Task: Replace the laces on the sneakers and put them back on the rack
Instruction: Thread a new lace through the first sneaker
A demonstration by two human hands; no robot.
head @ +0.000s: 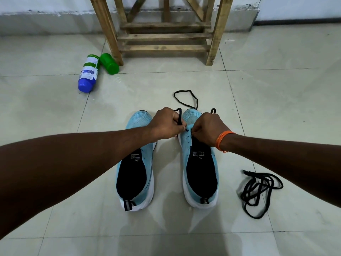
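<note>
Two light-blue sneakers with black insides stand side by side on the floor, toes pointing away: the left sneaker [135, 169] and the right sneaker [200, 170]. My left hand [167, 125] grips a black lace [185, 97] that loops out past the toes. My right hand [207, 127], with an orange thread at the wrist, pinches the same lace at the front eyelets of the right sneaker. A second black lace [258, 191] lies bunched on the floor to the right. The wooden rack [162, 36] stands against the far wall.
A blue-capped white bottle [88, 75] and a green bottle [109, 63] lie on the tiled floor left of the rack's front leg. Wet patches shine on the tiles around the sneakers.
</note>
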